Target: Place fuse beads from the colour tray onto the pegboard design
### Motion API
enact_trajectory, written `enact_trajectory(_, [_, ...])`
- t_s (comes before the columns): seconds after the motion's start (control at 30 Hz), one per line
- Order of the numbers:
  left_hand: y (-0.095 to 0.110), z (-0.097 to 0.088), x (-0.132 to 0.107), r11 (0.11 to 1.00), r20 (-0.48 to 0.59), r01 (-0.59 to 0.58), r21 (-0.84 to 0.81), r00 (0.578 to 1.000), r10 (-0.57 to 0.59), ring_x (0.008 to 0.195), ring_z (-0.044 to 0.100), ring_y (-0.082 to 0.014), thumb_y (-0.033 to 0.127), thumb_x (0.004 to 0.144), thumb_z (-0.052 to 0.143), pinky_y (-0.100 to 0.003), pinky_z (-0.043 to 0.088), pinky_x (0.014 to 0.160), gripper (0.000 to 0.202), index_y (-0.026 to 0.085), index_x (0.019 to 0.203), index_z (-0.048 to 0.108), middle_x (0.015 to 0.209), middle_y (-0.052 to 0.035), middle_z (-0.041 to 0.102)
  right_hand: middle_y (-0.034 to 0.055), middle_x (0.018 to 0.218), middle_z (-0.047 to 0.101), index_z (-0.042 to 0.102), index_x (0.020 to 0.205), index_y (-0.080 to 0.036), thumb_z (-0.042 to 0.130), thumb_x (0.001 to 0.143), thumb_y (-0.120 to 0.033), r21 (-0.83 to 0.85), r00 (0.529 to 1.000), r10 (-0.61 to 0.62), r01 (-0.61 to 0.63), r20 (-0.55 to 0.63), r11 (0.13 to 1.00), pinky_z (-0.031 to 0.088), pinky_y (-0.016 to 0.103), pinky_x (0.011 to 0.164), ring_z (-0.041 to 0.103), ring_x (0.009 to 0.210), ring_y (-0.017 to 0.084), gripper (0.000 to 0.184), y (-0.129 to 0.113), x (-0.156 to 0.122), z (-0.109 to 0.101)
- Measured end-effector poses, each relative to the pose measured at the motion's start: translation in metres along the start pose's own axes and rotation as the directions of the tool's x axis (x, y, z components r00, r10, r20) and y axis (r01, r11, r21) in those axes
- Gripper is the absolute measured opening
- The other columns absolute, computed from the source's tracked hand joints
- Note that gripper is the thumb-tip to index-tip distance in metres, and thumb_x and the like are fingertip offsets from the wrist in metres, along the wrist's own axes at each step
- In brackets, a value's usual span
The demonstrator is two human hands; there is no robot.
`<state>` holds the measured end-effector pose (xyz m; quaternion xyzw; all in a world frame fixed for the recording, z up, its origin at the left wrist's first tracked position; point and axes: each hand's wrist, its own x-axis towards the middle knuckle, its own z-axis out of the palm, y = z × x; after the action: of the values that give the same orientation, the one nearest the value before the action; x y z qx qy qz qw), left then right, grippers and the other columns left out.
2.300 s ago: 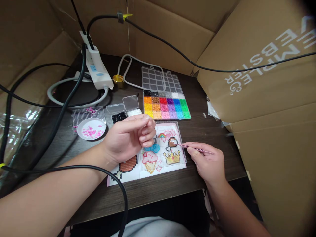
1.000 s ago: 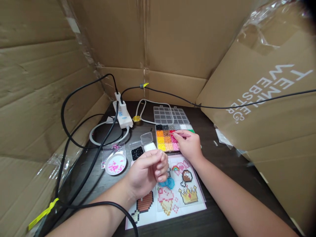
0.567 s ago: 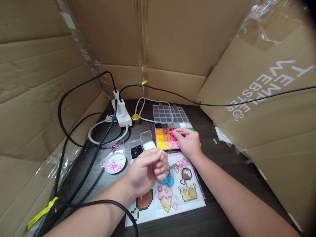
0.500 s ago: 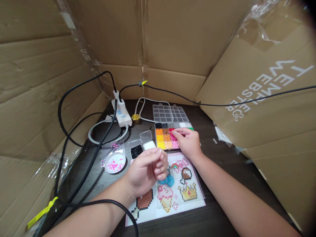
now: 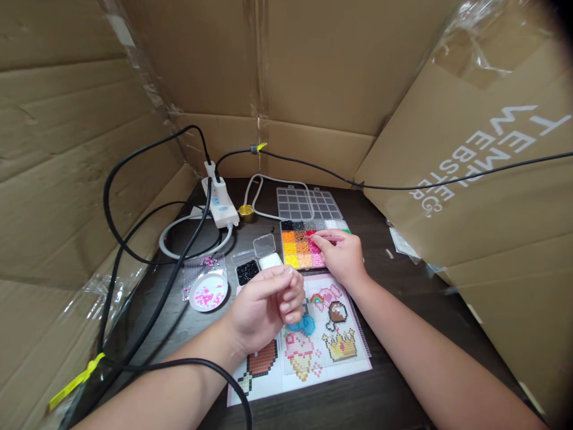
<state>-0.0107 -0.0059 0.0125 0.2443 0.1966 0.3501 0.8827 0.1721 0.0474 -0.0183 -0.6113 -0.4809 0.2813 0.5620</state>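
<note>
Right hand over the bead box, pink tweezers in its fingers!
I'm watching the right hand [image 5: 342, 257] pinch the pink tweezers [image 5: 335, 239] in a narrow grip, tip close to the red and brown beads of the bead box [image 5: 302, 268] at the back of the desk [image 5: 412, 298]; whether a bead sits in that tip, I cannot tell. Here's the left hand [image 5: 271, 304], fingers curled in, thumb over them, above the pattern sheet [image 5: 268, 385]; I can't make out anything inside. To its left, a white plate [image 5: 194, 297] carries pink beads, partly over a clear pegboard [image 5: 190, 267].
</note>
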Motion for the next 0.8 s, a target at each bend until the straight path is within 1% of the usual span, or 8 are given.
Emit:
enact_trajectory(0.07, [0.0, 0.0, 0.0, 1.0, -0.006, 0.002, 0.001, 1.0, -0.002, 0.051, 0.031, -0.0079, 0.021, 0.084, 0.062, -0.021, 0.028, 0.048, 0.023, 0.013, 0.065, 0.054, 0.059, 0.0024, 0.036, 0.0089, 0.076, 0.077, 0.076, 0.072, -0.017, 0.074, 0.07, -0.031, 0.012, 1.0, -0.013, 0.013, -0.007, 1.0, 0.057, 0.035, 0.067, 0.071, 0.071, 0.023, 0.014, 0.0, 0.0, 0.0])
enact_trajectory(0.13, [0.0, 0.0, 0.0, 1.0, -0.008, -0.001, 0.003, 1.0, 0.001, 0.051, 0.031, -0.0079, 0.021, 0.084, 0.063, -0.021, 0.028, 0.048, 0.023, 0.013, 0.065, 0.054, 0.059, 0.0024, 0.036, 0.0083, 0.073, 0.076, 0.076, 0.073, -0.017, 0.075, 0.07, -0.033, 0.042, 1.0, -0.014, 0.014, -0.014, 0.999, 0.054, 0.032, 0.059, 0.068, 0.064, 0.021, 0.016, -0.002, -0.001, -0.002])
enact_trajectory(0.27, [0.0, -0.001, 0.001, 1.0, -0.015, -0.011, 0.001, 1.0, 0.011, 0.051, 0.03, -0.0083, 0.021, 0.085, 0.061, -0.021, 0.028, 0.047, 0.023, 0.014, 0.064, 0.054, 0.058, 0.0025, 0.035, 0.0029, 0.056, 0.067, 0.076, 0.076, -0.014, 0.078, 0.069, -0.034, 0.154, 0.999, 0.04, -0.037, -0.017, 0.987, 0.04, 0.025, 0.039, 0.051, 0.04, 0.011, 0.021, -0.015, -0.007, -0.01])
enact_trajectory(0.37, [0.0, -0.001, 0.001, 1.0, -0.013, -0.014, 0.004, 1.0, 0.014, 0.051, 0.031, -0.0085, 0.02, 0.086, 0.059, -0.021, 0.028, 0.047, 0.023, 0.014, 0.065, 0.054, 0.059, 0.0023, 0.035, 0.002, 0.053, 0.065, 0.075, 0.077, -0.013, 0.08, 0.069, -0.034, 0.241, 0.999, 0.048, -0.047, 0.004, 0.969, 0.031, 0.022, 0.034, 0.042, 0.035, 0.006, 0.022, -0.029, -0.018, -0.026])
enact_trajectory(0.5, [0.0, -0.001, 0.002, 1.0, 0.003, -0.011, 0.02, 1.0, 0.011, 0.052, 0.031, -0.0087, 0.02, 0.086, 0.059, -0.022, 0.029, 0.048, 0.023, 0.013, 0.064, 0.054, 0.06, 0.002, 0.035, 0.0074, 0.07, 0.074, 0.076, 0.082, -0.015, 0.081, 0.072, -0.032, 0.248, 0.991, 0.115, -0.127, 0.062, 0.96, 0.027, 0.02, 0.032, 0.041, 0.035, 0.004, 0.021, -0.036, -0.044, -0.061])
enact_trajectory(0.6, [0.0, -0.001, 0.003, 0.999, 0.01, 0.005, 0.032, 1.0, -0.005, 0.052, 0.032, -0.0091, 0.022, 0.086, 0.059, -0.022, 0.03, 0.048, 0.024, 0.013, 0.064, 0.054, 0.059, 0.0022, 0.034, 0.0126, 0.085, 0.078, 0.076, 0.082, -0.015, 0.081, 0.073, -0.031, 0.21, 0.971, 0.214, -0.232, 0.104, 0.95, 0.028, 0.02, 0.031, 0.04, 0.034, 0.003, 0.019, -0.026, -0.07, -0.088])
enact_trajectory(0.67, [-0.001, -0.001, 0.004, 0.999, 0.009, 0.012, 0.038, 1.0, -0.012, 0.052, 0.032, -0.009, 0.022, 0.085, 0.06, -0.022, 0.03, 0.048, 0.024, 0.013, 0.064, 0.053, 0.06, 0.0019, 0.035, 0.0145, 0.091, 0.078, 0.076, 0.082, -0.015, 0.082, 0.074, -0.031, 0.206, 0.958, 0.264, -0.281, 0.109, 0.937, 0.028, 0.02, 0.031, 0.04, 0.034, 0.002, 0.018, -0.014, -0.086, -0.102])
enact_trajectory(0.8, [-0.001, 0.001, 0.006, 0.999, 0.005, 0.008, 0.054, 1.0, -0.008, 0.052, 0.031, -0.0084, 0.022, 0.082, 0.063, -0.022, 0.029, 0.048, 0.024, 0.013, 0.063, 0.052, 0.06, 0.0019, 0.035, 0.0148, 0.092, 0.078, 0.077, 0.085, -0.016, 0.081, 0.075, -0.031, 0.22, 0.941, 0.312, -0.334, 0.132, 0.916, 0.029, 0.02, 0.033, 0.042, 0.035, 0.002, 0.018, 0.01, -0.107, -0.114])
